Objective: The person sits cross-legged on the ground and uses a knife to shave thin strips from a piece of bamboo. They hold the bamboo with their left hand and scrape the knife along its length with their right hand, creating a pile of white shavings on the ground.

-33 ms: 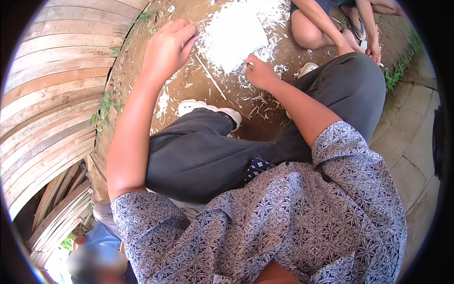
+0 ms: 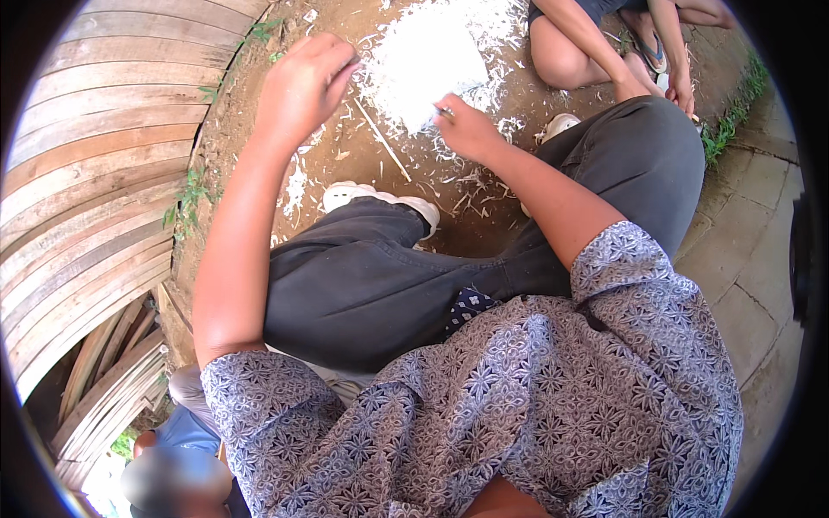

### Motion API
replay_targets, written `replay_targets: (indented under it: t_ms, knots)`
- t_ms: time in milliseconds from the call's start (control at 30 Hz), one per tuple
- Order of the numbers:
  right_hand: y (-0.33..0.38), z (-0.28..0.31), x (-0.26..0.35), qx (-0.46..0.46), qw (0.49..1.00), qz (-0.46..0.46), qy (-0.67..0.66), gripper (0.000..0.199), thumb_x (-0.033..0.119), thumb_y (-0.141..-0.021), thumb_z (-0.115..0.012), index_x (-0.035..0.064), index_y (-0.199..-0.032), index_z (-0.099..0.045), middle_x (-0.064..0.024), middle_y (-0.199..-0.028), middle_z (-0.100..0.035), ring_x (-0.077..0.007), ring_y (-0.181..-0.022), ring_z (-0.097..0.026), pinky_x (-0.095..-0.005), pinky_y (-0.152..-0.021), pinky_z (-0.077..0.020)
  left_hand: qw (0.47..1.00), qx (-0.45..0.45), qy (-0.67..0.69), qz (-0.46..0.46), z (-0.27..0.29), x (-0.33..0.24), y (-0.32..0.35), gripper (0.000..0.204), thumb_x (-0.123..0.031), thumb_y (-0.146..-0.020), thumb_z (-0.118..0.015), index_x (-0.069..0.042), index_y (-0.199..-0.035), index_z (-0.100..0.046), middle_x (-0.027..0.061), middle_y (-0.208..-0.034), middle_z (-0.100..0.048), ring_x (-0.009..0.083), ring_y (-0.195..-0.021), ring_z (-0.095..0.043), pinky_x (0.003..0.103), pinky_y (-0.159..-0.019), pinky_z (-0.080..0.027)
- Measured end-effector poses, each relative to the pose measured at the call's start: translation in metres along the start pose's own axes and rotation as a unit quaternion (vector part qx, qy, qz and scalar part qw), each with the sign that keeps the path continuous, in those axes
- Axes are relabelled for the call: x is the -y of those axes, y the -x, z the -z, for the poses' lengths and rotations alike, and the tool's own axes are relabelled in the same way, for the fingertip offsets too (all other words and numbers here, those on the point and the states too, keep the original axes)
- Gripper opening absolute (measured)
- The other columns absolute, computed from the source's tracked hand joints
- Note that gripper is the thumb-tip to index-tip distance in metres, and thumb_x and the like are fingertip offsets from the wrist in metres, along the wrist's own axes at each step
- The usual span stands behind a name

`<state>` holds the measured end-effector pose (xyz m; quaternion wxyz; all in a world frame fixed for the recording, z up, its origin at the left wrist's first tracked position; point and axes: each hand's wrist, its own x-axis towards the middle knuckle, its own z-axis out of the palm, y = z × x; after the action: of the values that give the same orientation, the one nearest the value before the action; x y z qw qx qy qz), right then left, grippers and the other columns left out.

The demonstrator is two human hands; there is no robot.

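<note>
Over the ground at the upper left, my left hand (image 2: 304,82) is raised with its fingers pinched together. Whatever lies between those fingertips is lost against the glare. My right hand (image 2: 469,128) is closed around a small knife (image 2: 444,111), whose thin tip points up and left. Beneath and beyond both hands spreads a heap of white shavings (image 2: 423,65), so bright that its middle is washed out. A thin pale stick (image 2: 381,138) lies on the dirt between my hands.
A wall of stacked wooden planks (image 2: 104,129) curves along the left. Another person's bare leg (image 2: 560,56) and hands are at the upper right. My white shoes (image 2: 347,193) rest on the dirt. Paving slabs (image 2: 734,259) run down the right. Someone else sits behind at the lower left.
My right hand has shifted a little left and up with the knife. My left hand has barely moved and stays pinched.
</note>
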<state>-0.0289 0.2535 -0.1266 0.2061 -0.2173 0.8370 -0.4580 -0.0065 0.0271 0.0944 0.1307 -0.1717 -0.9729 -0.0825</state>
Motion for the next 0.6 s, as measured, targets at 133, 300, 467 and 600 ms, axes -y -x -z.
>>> replay_targets:
  t_ms: [133,300,467,600]
  knots:
    - [0.005,0.041,0.106,0.049,0.986,-0.02,-0.157,0.032,0.028,-0.103,-0.059,0.0106,-0.13,-0.058,-0.0061,-0.068,-0.06,-0.0164,-0.06,-0.056,-0.035,-0.06,-0.0447,1.0,0.011,-0.007,0.013,0.007,0.002,0.011,0.011,-0.007,-0.086,-0.075,-0.003,-0.09,-0.066,0.0102,-0.09,-0.066,0.0334,-0.086,-0.063,0.042,-0.076,-0.051]
    - [0.005,0.04,0.122,0.041,0.985,0.01,-0.17,0.033,0.03,-0.102,-0.059,0.0103,-0.129,-0.057,-0.0107,-0.065,-0.06,-0.0213,-0.057,-0.057,-0.0388,-0.06,-0.0457,1.0,0.001,0.014,0.0,0.003,0.0,0.01,0.012,-0.006,-0.085,-0.076,-0.003,-0.092,-0.067,0.0096,-0.09,-0.066,0.0322,-0.085,-0.062,0.042,-0.075,-0.051]
    - [0.005,0.037,0.116,0.022,0.989,0.039,-0.139,0.032,0.029,-0.102,-0.06,0.0099,-0.128,-0.057,-0.0124,-0.066,-0.061,-0.0276,-0.06,-0.061,-0.041,-0.062,-0.0474,1.0,-0.013,0.003,-0.021,0.001,-0.003,0.011,0.012,-0.006,-0.084,-0.076,-0.003,-0.092,-0.067,0.0088,-0.091,-0.066,0.0318,-0.085,-0.063,0.041,-0.074,-0.051]
    - [0.008,0.039,0.111,0.06,0.994,0.026,-0.092,0.032,0.029,-0.102,-0.06,0.0099,-0.127,-0.055,-0.0169,-0.078,-0.068,-0.0327,-0.069,-0.067,-0.0436,-0.069,-0.0507,0.999,0.014,-0.019,-0.022,0.012,-0.016,0.008,0.011,-0.009,-0.087,-0.075,-0.004,-0.092,-0.066,0.0078,-0.093,-0.066,0.0316,-0.087,-0.063,0.041,-0.076,-0.052]
